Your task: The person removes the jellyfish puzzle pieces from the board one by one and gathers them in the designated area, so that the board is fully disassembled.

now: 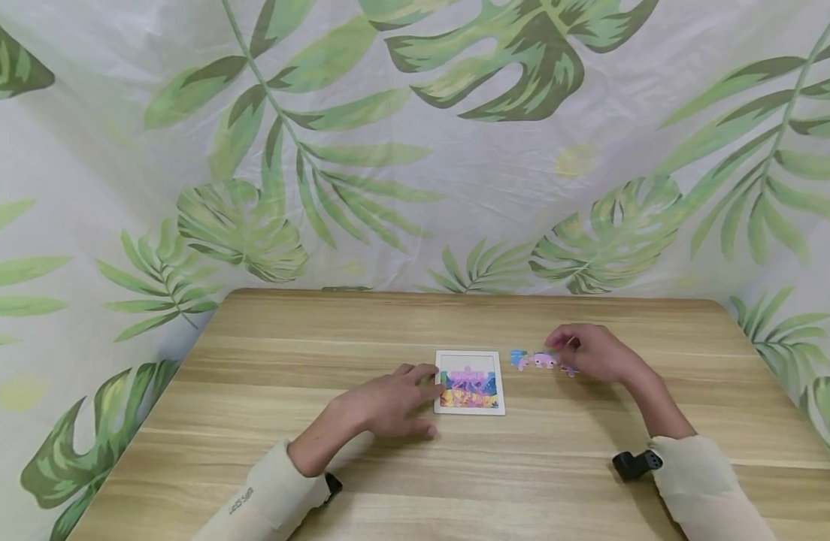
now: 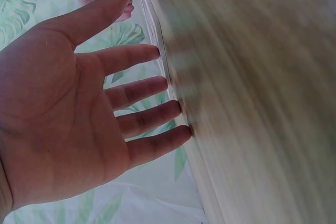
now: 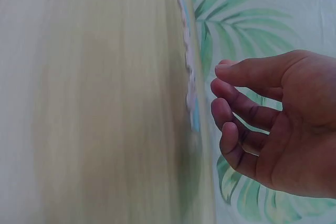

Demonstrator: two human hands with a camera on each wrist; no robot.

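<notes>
A small jigsaw puzzle board [image 1: 469,411] with a white border lies flat on the table; its lower part shows a pink, blue and yellow picture, while the upper part is pale. My left hand [image 1: 391,402] is at the board's left side, fingers spread, fingertips right at its edge. To the right of the board lie several loose puzzle pieces [image 1: 545,361] in pink and blue. Over the rightmost of them is my right hand [image 1: 594,353], partly covering them. The right wrist view shows this hand [image 3: 278,124] with loosely bent fingers and nothing visible between them, beside the row of pieces [image 3: 190,77].
The wood-grain table [image 1: 320,330] runs back to a hanging cloth [image 1: 469,173] printed with green leaves. Black wrist devices [image 1: 634,466] sit at the cuffs of the light sleeves [image 1: 706,481].
</notes>
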